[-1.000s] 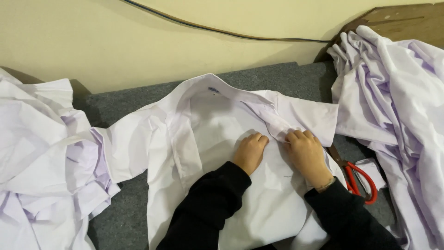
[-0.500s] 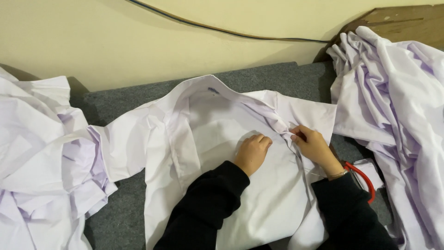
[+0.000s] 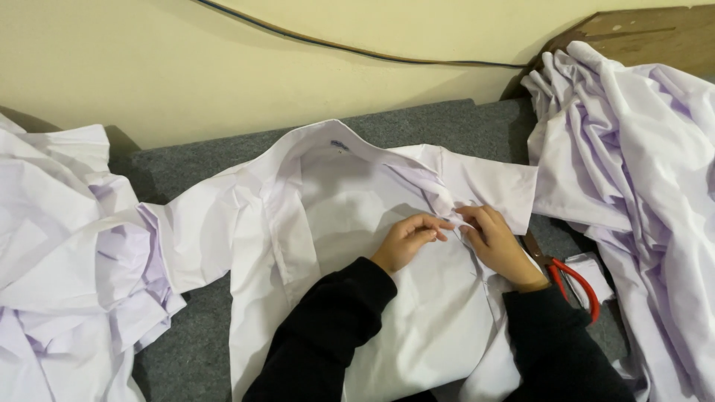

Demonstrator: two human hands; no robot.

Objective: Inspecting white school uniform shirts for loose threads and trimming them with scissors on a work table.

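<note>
— What do we have on the far left?

— A crumpled heap of white garments lying on the grey felt surface, touching the spread sleeve of the white shirt that lies open in the middle, collar towards the cream wall.

— And our hands?

— Both are on that shirt, near its front edge. Our left hand rests curled on the cloth, the fingertips drawn in and meeting a fold of the placket; it looks to be pinching the fabric, though the grip itself is partly hidden. Our right hand lies just beside it, fingers bent and closed on the same fold, so the two hands almost touch. Black sleeves cover both forearms.

— Further right?

— Red-handled scissors lie on the felt just beside our right wrist, partly under it. Beyond them rises a second pile of white cloth, its edge overlapping the shirt's right side. A dark cable runs along the wall above.
</note>
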